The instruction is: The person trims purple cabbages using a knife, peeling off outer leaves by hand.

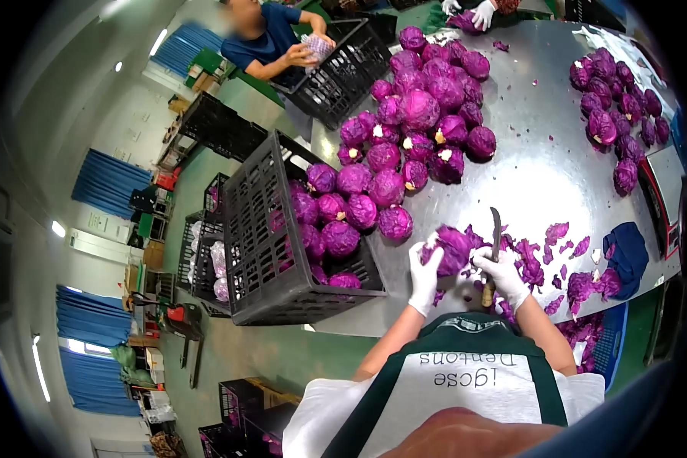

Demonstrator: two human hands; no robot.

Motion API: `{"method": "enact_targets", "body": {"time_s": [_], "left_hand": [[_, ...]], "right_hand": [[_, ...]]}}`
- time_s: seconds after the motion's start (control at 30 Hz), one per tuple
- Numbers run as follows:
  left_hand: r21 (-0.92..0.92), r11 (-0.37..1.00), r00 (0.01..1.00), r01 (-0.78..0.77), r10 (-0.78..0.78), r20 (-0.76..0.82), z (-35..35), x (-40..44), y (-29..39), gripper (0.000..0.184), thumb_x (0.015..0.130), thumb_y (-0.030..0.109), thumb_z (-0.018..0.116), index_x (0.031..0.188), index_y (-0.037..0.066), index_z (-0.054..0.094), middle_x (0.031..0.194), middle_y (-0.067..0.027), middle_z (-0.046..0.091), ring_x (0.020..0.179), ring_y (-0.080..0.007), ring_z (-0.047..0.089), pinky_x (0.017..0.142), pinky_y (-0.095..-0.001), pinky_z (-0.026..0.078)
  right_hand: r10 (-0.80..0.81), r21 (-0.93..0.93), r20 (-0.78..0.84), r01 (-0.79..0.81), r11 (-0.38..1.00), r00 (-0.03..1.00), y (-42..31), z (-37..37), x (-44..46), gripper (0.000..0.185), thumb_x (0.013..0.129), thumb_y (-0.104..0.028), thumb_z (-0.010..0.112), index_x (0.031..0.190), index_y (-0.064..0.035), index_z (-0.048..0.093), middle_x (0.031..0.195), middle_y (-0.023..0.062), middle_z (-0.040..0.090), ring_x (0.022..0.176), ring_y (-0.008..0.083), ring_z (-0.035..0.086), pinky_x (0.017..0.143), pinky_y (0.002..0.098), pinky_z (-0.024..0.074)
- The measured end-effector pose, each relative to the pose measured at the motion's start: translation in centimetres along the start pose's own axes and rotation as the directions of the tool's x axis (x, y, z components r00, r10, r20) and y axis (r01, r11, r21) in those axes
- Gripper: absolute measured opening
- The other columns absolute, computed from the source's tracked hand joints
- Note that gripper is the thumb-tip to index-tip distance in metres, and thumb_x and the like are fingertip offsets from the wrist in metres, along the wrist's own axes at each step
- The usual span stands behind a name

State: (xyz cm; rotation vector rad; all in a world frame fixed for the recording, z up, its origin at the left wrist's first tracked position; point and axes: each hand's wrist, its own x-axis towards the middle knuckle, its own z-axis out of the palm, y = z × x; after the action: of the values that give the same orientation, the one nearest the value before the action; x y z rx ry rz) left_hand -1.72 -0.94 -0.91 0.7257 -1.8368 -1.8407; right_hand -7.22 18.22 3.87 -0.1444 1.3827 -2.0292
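Observation:
My left hand (424,276), in a white glove, is closed around the side of a purple cabbage (453,250) above the metal table. My right hand (505,276), gloved too, grips a knife (497,229) with a dark curved blade pointing away from me. The wooden knife handle (488,295) shows below my fingers. The blade stands apart from the cabbage, to its right. Loose purple leaves (528,263) lie around my right hand. Left of my hands, a tipped black crate (271,229) has cabbages (340,238) inside and at its mouth.
A large pile of cabbages (424,107) covers the table (527,153) ahead, with another group (617,107) at far right. A dark blue cloth (626,259) and a blue basket (609,347) of leaves are on my right. Across stand a person (263,42) beside a crate and another gloved worker (481,14).

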Motion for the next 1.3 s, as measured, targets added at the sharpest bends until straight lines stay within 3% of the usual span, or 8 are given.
{"method": "enact_targets", "body": {"time_s": [0.13,0.23,0.27,0.57,1.03,1.13,1.23,1.3], "left_hand": [[-0.256,0.967,0.999,-0.011,0.020,0.032,0.4,1.6,2.5,0.033,0.094,0.005,0.057,0.125,0.002,0.047,0.125,-0.0063,0.052,0.116,-0.0172,0.048,0.105,-0.0322,0.036],[-0.304,0.952,0.991,0.043,-0.002,0.133,0.1,1.9,3.8,0.041,0.099,0.015,0.050,0.138,0.005,0.040,0.139,-0.0099,0.044,0.127,-0.0218,0.044,0.107,-0.0369,0.038],[-0.325,0.945,0.985,0.044,0.014,0.174,0.3,1.7,4.8,0.045,0.101,0.020,0.047,0.142,0.007,0.037,0.142,-0.0107,0.040,0.129,-0.0235,0.043,0.107,-0.0380,0.039],[-0.339,0.940,0.984,0.039,0.023,0.177,0.4,0.7,7.3,0.043,0.097,0.010,0.051,0.136,0.006,0.036,0.142,-0.0126,0.042,0.127,-0.0231,0.044,0.107,-0.0366,0.038],[-0.288,0.958,0.974,0.006,0.059,0.218,0.3,-0.2,5.9,0.043,0.101,0.019,0.048,0.141,0.010,0.037,0.137,-0.0084,0.046,0.122,-0.0207,0.050,0.100,-0.0348,0.047],[0.149,0.947,0.942,-0.285,0.249,0.225,-1.0,0.5,3.7,0.043,0.100,0.020,0.049,0.140,0.009,0.037,0.137,-0.0089,0.046,0.123,-0.0216,0.049,0.101,-0.0361,0.046],[-0.269,0.962,0.993,0.038,-0.005,0.119,-0.2,-0.3,4.2,0.042,0.099,0.019,0.052,0.137,0.005,0.040,0.136,-0.0097,0.047,0.122,-0.0217,0.049,0.101,-0.0378,0.044],[-0.334,0.941,0.993,0.054,-0.016,0.115,-0.4,-0.4,4.9,0.041,0.099,0.018,0.052,0.136,0.004,0.042,0.136,-0.0098,0.047,0.120,-0.0212,0.049,0.101,-0.0375,0.044]], "right_hand": [[-0.032,-0.222,0.028,0.038,0.974,0.999,-3.1,-0.2,-0.7,0.018,0.094,-0.024,0.062,0.092,-0.0065,0.067,0.075,-0.0003,0.067,0.062,0.0036,0.056,0.055,0.0201,0.0423],[-0.124,-0.360,-0.128,0.070,0.930,0.984,-2.0,0.1,0.3,0.035,0.096,-0.017,0.056,0.125,0.0026,0.057,0.113,0.0087,0.067,0.096,0.0123,0.062,0.083,0.0277,0.0489],[-0.354,-0.422,-0.112,0.278,0.863,0.929,-1.6,0.7,0.7,0.036,0.094,-0.021,0.057,0.125,-0.0024,0.060,0.112,0.0105,0.067,0.095,0.0163,0.062,0.081,0.0290,0.0482],[-0.556,-0.553,-0.093,0.421,0.719,0.826,-2.6,4.3,0.0,0.026,0.082,-0.012,0.070,0.108,-0.0044,0.068,0.096,0.0065,0.061,0.080,0.0159,0.060,0.074,0.0297,0.0477],[-0.234,-0.377,0.053,0.236,0.895,0.971,-5.4,2.6,-1.0,0.012,0.093,-0.014,0.061,0.098,-0.0028,0.060,0.084,0.0025,0.057,0.079,0.0092,0.053,0.072,0.0269,0.0459],[-0.300,-0.314,0.087,0.311,0.897,0.950,-8.0,2.7,-2.7,0.013,0.095,-0.016,0.060,0.096,-0.0031,0.061,0.086,-0.0013,0.057,0.080,0.0084,0.053,0.073,0.0256,0.0454],[-0.188,-0.077,0.218,0.209,0.975,0.958,-9.3,1.0,-3.5,0.017,0.092,-0.019,0.065,0.084,-0.0047,0.061,0.075,-0.0033,0.057,0.071,0.0057,0.053,0.065,0.0235,0.0436],[-0.226,-0.277,0.121,0.251,0.927,0.967,-8.6,0.8,-2.9,0.016,0.088,-0.018,0.068,0.083,-0.0039,0.062,0.073,-0.0014,0.058,0.070,0.0081,0.055,0.065,0.0252,0.0450]]}}
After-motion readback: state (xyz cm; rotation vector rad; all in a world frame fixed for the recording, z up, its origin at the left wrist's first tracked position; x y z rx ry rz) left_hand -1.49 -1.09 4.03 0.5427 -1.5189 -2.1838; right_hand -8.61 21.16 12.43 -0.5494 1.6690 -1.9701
